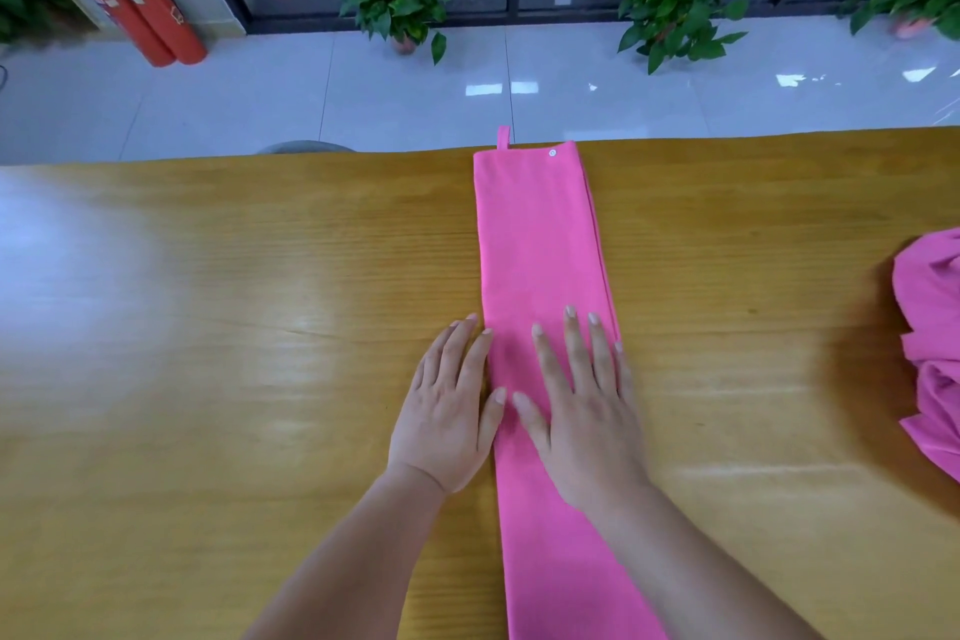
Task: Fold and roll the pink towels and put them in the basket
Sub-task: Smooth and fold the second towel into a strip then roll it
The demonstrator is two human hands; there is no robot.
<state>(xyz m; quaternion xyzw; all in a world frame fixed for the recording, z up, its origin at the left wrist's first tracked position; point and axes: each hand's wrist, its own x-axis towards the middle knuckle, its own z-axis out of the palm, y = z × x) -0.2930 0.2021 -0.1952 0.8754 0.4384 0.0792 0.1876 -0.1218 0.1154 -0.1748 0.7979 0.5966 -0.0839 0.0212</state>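
A pink towel (537,244) lies folded into a long narrow strip down the middle of the wooden table (234,301), with a hanging loop and a white snap at its far end. My right hand (584,411) presses flat on the strip, fingers straight and spread. My left hand (449,411) lies flat beside the strip's left edge, its thumb and fingertips touching the cloth. More pink towels (932,343) lie crumpled at the table's right edge. No basket is in view.
The table's far edge runs just behind the strip's loop end. Beyond it are a tiled floor, potted plants (395,0) and two red fire extinguishers (135,5) by the glass wall. A grey stool top (306,147) shows past the far edge.
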